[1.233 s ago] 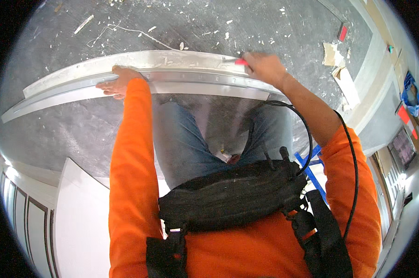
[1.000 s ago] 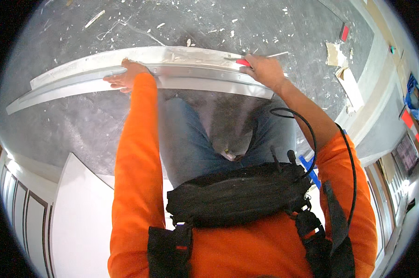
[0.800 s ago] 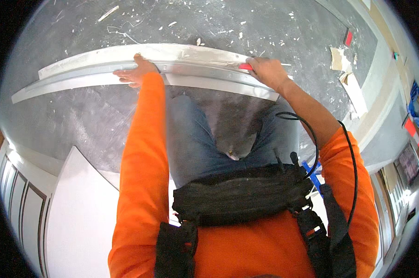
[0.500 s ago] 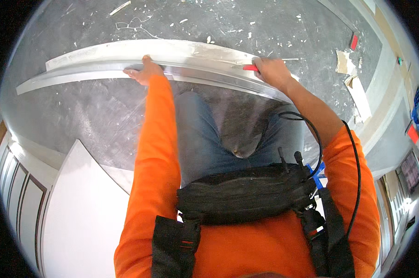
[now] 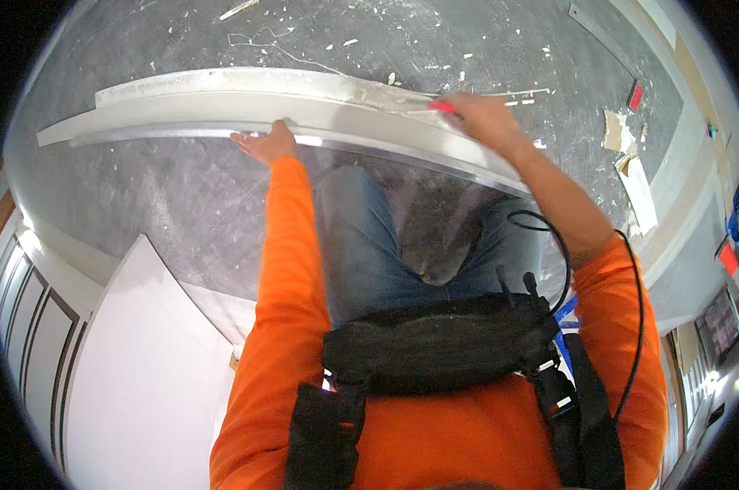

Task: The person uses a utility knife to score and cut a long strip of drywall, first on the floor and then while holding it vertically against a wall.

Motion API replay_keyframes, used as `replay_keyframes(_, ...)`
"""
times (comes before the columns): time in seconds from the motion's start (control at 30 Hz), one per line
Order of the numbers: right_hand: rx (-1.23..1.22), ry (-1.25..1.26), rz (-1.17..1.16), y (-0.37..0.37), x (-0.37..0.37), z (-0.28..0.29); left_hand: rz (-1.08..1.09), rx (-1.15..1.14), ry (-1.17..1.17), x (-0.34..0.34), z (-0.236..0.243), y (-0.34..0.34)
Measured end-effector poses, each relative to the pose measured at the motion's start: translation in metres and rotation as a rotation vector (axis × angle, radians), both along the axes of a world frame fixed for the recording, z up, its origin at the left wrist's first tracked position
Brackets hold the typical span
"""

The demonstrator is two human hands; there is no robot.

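Note:
Two long white board strips point(image 5: 320, 109) lie one beyond the other across the grey floor in front of my knees. Along their near edge runs a long shiny metal straightedge point(image 5: 369, 153). My left hand point(image 5: 270, 145) holds this straightedge around its middle, thumb on the far side and fingers pointing left along it. Over the right part of the strips is my right hand point(image 5: 485, 122), smeared by motion but closed around a red-handled knife point(image 5: 442, 107). Its blade cannot be made out.
Scraps and a thin wire point(image 5: 284, 51) litter the floor beyond the strips. At the far right lies a metal ruler-like tool with a red end point(image 5: 635, 95), near torn board pieces point(image 5: 637, 192). A large white panel point(image 5: 141, 351) stands at the lower left.
The straightedge has come toward me with my left hand, from on top of the near white strip to its near edge. My right hand has lifted slightly with the knife.

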State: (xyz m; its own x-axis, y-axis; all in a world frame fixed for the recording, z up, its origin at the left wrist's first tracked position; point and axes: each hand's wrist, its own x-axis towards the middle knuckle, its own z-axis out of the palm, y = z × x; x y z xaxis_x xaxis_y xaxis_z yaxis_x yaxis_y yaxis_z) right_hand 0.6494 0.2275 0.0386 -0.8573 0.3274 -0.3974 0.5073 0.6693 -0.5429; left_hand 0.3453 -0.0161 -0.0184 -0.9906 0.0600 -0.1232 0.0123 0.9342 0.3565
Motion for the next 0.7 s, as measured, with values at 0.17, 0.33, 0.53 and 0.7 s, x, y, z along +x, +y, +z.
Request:
replay_keyframes(0.17, 0.044, -0.162, 0.029, -0.023, -0.025, -0.006, 0.280, 0.596, -0.322, 0.019, 0.019, 0.006)
replay_keyframes(0.33, 0.177, -0.161, -0.147, 0.037, -0.046, -0.012, 0.298, 0.313, -0.373, 0.025, 0.026, -0.001)
replay_keyframes(0.53, 0.291, -0.038, -0.603, 0.095, -0.064, 0.005, 0.264, -0.081, -0.356, 0.020, 0.010, -0.022)
replay_keyframes(0.7, -0.098, -0.081, -0.245, -0.002, -0.050, 0.000, 0.190, 0.078, -0.040, -0.012, 0.039, 0.012)
